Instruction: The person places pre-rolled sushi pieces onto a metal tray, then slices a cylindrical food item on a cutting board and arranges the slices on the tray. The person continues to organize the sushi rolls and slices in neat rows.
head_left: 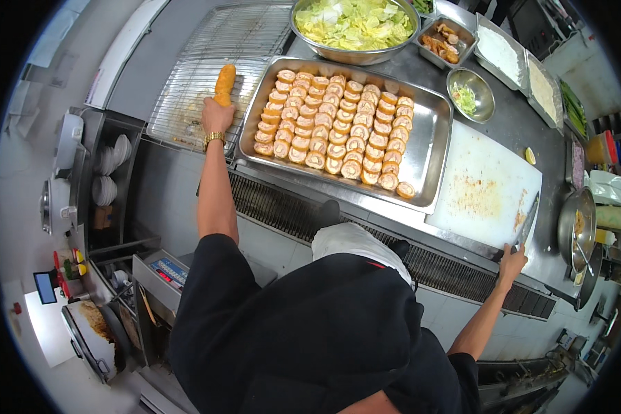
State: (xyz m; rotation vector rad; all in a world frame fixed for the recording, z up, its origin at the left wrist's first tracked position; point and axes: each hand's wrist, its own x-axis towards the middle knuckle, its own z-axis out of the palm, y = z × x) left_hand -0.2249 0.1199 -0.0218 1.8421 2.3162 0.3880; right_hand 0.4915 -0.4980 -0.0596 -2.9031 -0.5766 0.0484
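My left hand (217, 116) is closed round the lower end of a golden-brown fried roll (225, 81), over a wire rack (176, 103). At the right, my right hand (512, 263) grips the handle of a kitchen knife (528, 222), whose blade points away from me along the right edge of a white cutting board (486, 186). Crumbs and reddish stains mark the board. Between my hands lies a large metal tray (431, 138) filled with rows of sliced rolls (324, 124), pale inside with a browned outside; its right end shows bare metal.
Behind the tray stands a big bowl of chopped lettuce (355, 24). Farther right are a small metal bowl (486, 96), a pan of fried pieces (445, 45), trays of white powder (498, 52) and crumbs (541, 90), and a lemon wedge (530, 156). A floor grate (276, 203) runs along the counter's front.
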